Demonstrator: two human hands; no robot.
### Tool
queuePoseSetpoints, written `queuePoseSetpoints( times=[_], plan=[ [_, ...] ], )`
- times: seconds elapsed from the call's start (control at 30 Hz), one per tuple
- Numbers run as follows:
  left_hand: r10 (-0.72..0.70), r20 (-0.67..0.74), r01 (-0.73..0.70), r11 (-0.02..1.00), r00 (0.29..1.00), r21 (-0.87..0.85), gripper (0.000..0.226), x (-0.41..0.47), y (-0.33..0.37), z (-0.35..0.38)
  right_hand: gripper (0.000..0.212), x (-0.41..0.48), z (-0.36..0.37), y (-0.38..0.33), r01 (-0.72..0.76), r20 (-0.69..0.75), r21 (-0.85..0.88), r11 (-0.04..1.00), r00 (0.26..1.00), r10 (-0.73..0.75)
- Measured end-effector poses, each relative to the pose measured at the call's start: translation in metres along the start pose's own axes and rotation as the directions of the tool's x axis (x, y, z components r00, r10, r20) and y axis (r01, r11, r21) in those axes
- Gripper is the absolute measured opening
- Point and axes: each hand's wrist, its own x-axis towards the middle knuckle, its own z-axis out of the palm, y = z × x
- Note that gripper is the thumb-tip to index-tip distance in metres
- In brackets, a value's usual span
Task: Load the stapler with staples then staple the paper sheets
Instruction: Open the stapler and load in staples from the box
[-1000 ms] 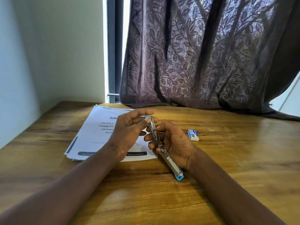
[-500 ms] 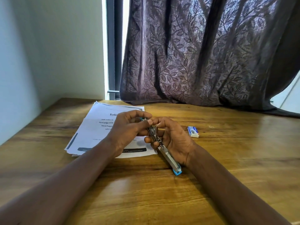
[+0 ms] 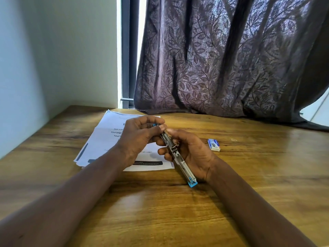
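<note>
A slim metal stapler (image 3: pixel 179 161) with blue plastic ends lies swung open in my right hand (image 3: pixel 192 154), whose fingers curl round its middle; its near blue end sits by the heel of that hand just above the table. My left hand (image 3: pixel 138 138) pinches the stapler's far blue tip between thumb and fingers. White printed paper sheets (image 3: pixel 106 139) lie stacked on the wooden table behind my left hand, partly hidden by it. A small blue and white staple box (image 3: pixel 214 144) lies on the table to the right of my right hand.
The wooden table (image 3: pixel 178 211) stretches toward me, with a pale wall on the left. A dark leaf-patterned curtain (image 3: pixel 222 68) hangs at the back and drapes onto the table's far edge beside a window frame (image 3: pixel 127 50).
Both hands with the stapler have dropped a little toward the table. My left fingers have closed more tightly over the stapler's far tip.
</note>
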Motion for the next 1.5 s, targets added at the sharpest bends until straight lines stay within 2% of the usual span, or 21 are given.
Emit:
queuePoseSetpoints(
  times=[0.1, 0.2, 0.37, 0.43, 0.53, 0.6, 0.67, 0.73, 0.83, 0.97, 1.1, 1.3, 1.43, 1.5],
  plan=[
    [-0.013, -0.037, 0.01, 0.998, 0.999, -0.069, 0.016, 0.001, 0.001, -0.003, 0.017, 0.0, 0.0, 0.0, -0.007, -0.015, -0.037, 0.999, 1.0, 0.006],
    [-0.023, -0.076, 0.015, 0.995, 0.997, -0.102, 0.014, 0.003, 0.003, -0.005, 0.004, 0.0, -0.004, -0.004, 0.023, -0.053, -0.214, 0.976, 0.998, -0.035],
    [0.023, -0.135, -0.034, 0.996, 0.991, -0.078, 0.013, 0.002, 0.004, -0.003, 0.022, 0.003, -0.012, -0.004, -0.02, -0.053, -0.368, 0.93, 0.999, 0.0],
    [0.059, -0.158, -0.067, 0.997, 0.986, -0.048, 0.014, 0.002, 0.004, -0.003, 0.028, 0.003, -0.013, -0.003, -0.019, -0.035, -0.366, 0.931, 0.999, 0.007],
    [0.131, -0.172, -0.117, 0.989, 0.976, 0.086, 0.015, 0.0, 0.003, -0.001, 0.022, 0.004, -0.015, -0.001, -0.027, -0.049, -0.33, 0.944, 0.999, 0.012],
    [0.241, -0.162, -0.176, 0.924, 0.957, 0.339, 0.021, -0.002, 0.0, 0.002, 0.021, 0.003, -0.015, 0.0, -0.043, -0.086, -0.303, 0.952, 0.996, 0.018],
    [0.359, -0.138, -0.225, 0.795, 0.923, 0.564, 0.032, -0.005, -0.001, 0.006, 0.026, 0.002, -0.016, -0.001, -0.056, -0.12, -0.269, 0.962, 0.992, 0.024],
    [0.475, -0.082, -0.286, 0.649, 0.876, 0.705, 0.036, -0.008, -0.001, 0.007, 0.026, 0.003, -0.016, -0.002, -0.064, -0.144, -0.229, 0.971, 0.989, 0.031],
    [0.553, 0.061, -0.377, 0.479, 0.831, 0.793, 0.02, -0.013, 0.003, 0.008, 0.02, 0.003, -0.016, -0.001, -0.057, -0.158, -0.211, 0.976, 0.987, 0.023],
    [0.514, 0.164, -0.399, 0.389, 0.842, 0.83, 0.012, -0.018, 0.001, 0.011, 0.033, 0.004, -0.017, 0.002, -0.055, -0.166, -0.201, 0.978, 0.986, 0.021],
    [0.476, 0.177, -0.379, 0.372, 0.862, 0.847, 0.014, -0.017, 0.0, 0.01, 0.029, 0.003, -0.016, 0.003, -0.029, -0.161, -0.176, 0.984, 0.987, 0.0],
    [0.472, 0.209, -0.384, 0.31, 0.856, 0.87, 0.018, -0.016, -0.002, 0.014, 0.027, 0.006, -0.014, 0.01, 0.022, -0.207, -0.219, 0.975, 0.976, -0.068],
    [0.434, 0.171, -0.372, 0.436, 0.885, 0.82, 0.014, -0.016, -0.003, 0.013, 0.015, 0.006, -0.015, 0.014, 0.056, -0.214, -0.215, 0.975, 0.971, -0.103],
    [0.407, 0.171, -0.366, 0.468, 0.897, 0.804, 0.012, -0.017, -0.003, 0.012, 0.012, 0.007, -0.015, 0.014, 0.059, -0.215, -0.213, 0.975, 0.971, -0.105]
  ],
)
